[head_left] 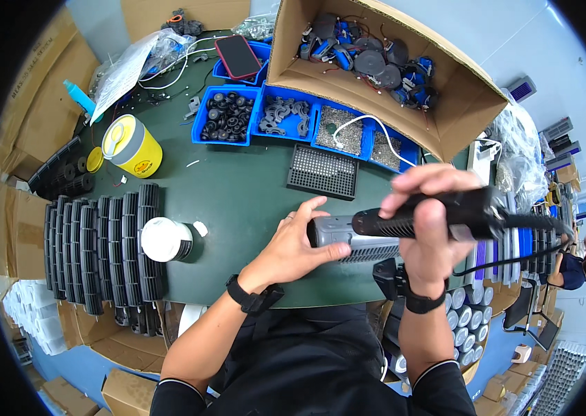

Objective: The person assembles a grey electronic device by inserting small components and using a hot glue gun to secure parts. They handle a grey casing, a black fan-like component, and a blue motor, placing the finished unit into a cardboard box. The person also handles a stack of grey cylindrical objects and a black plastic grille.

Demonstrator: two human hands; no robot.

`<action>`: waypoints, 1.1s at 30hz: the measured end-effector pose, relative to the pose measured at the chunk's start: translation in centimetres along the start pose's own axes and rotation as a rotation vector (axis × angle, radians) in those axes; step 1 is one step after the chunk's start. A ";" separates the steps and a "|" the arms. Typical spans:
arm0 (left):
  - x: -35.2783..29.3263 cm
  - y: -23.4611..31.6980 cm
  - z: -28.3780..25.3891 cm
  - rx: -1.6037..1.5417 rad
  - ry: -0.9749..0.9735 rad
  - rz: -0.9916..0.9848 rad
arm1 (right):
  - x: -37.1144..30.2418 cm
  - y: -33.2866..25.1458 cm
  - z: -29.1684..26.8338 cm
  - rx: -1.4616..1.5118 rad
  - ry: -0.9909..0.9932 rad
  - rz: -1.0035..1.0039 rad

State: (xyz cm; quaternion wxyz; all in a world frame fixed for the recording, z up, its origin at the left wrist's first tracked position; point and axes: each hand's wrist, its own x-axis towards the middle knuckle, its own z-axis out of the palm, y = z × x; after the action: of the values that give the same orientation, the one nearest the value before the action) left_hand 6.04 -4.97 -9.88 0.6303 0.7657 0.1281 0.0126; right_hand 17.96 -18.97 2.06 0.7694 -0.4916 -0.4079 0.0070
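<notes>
My left hand (291, 249) is closed around the end of a grey, elongated plastic housing (362, 241) with a ribbed, vented side, held over the front of the green table. My right hand (432, 232) grips a black corded electric screwdriver (393, 220), lying nearly sideways across the housing's right part and hiding some of it. The screwdriver's tip cannot be made out, and its right end is blurred. A dark cable runs off that end toward the right. Just beyond my hands sits a black perforated tray (322, 171).
Blue bins hold black wheels (227, 114), grey curved parts (285, 116) and small screws (341, 132). A cardboard box (473, 104) of motors stands behind. Black slatted rollers (106, 249), a white tub (166, 240) and a yellow cup (133, 147) are at left. Another person (577, 267) sits far right.
</notes>
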 end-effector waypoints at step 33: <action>0.4 -1.7 0.9 -0.095 0.071 0.141 | -1.5 4.9 0.7 -0.104 -0.139 0.067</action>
State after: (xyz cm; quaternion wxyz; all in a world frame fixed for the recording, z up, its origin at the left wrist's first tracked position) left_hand 6.32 -5.48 -11.78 0.6585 0.7410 0.0955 0.0902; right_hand 18.42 -16.59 -2.48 0.7120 -0.5425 -0.4434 0.0456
